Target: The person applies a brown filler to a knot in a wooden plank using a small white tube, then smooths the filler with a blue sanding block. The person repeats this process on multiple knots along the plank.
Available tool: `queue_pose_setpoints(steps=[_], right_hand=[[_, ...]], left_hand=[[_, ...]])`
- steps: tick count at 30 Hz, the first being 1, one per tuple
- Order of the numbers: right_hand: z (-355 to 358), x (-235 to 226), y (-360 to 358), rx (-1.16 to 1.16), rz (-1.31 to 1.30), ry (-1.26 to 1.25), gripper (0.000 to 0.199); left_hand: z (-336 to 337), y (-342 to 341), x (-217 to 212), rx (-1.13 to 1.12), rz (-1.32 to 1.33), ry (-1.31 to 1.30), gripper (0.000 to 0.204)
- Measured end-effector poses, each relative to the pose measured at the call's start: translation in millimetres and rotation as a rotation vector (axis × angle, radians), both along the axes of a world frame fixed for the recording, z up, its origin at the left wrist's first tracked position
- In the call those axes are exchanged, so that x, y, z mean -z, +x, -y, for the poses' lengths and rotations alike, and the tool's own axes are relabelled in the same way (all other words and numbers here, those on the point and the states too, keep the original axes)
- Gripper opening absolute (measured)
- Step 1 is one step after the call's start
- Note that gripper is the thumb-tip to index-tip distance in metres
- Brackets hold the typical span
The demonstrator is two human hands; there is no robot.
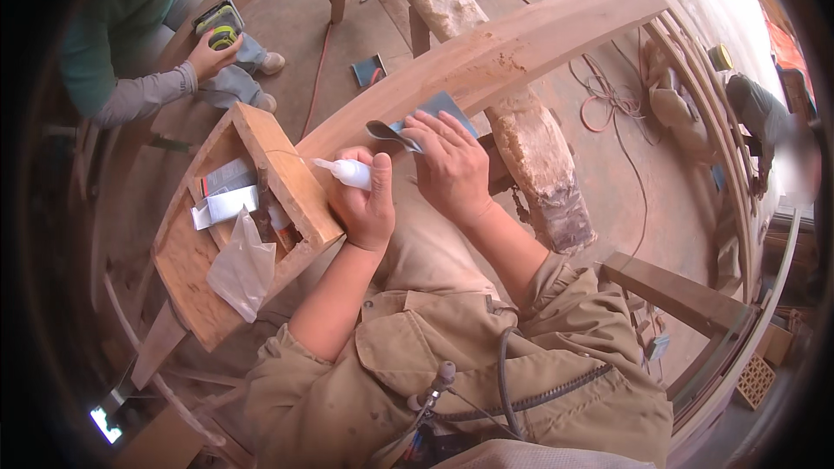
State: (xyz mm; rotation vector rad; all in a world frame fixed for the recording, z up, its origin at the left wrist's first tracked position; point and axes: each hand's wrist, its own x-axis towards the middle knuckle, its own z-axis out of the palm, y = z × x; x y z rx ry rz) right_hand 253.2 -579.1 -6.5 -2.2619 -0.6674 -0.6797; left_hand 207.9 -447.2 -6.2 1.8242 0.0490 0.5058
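My left hand (365, 208) is closed around a small white squeeze bottle (352, 174), its narrow nozzle pointing left toward the wooden box. Beside it, my right hand (453, 172) grips a blue-grey sheet of sandpaper (450, 109) against the near edge of a long curved wooden plank (539, 35). One end of the sheet curls up by my fingertips, showing its dark side. Rough, pitted patches mark the plank's face. Part of the sandpaper is hidden beneath my fingers.
An open wooden box (300, 182) at left holds small cartons (228, 205), bottles and a clear plastic bag (245, 267). A rough timber beam (543, 174) supports the plank. A co-worker's hand (215, 54) holds a green-and-black sander at upper left. Hoses (608, 100) lie coiled on the floor.
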Motion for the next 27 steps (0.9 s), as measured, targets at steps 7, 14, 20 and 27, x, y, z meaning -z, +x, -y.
queue_pose_setpoints(steps=[7,14,20,27], right_hand=[[81,-20,38,0.115,-0.041,-0.092,0.019],[97,-49,42,-0.134,-0.087,-0.415,0.033],[98,-59,44,-0.179,-0.182,-0.502,0.038],[85,-60,43,-0.191,-0.131,-0.429,0.035]], left_hand=[[2,4,2,-0.019,0.005,-0.056,0.03],[2,8,5,-0.051,0.067,0.03,0.032],[0,4,-2,-0.016,0.015,0.029,0.03],[3,4,-2,-0.019,0.011,0.045,0.03]])
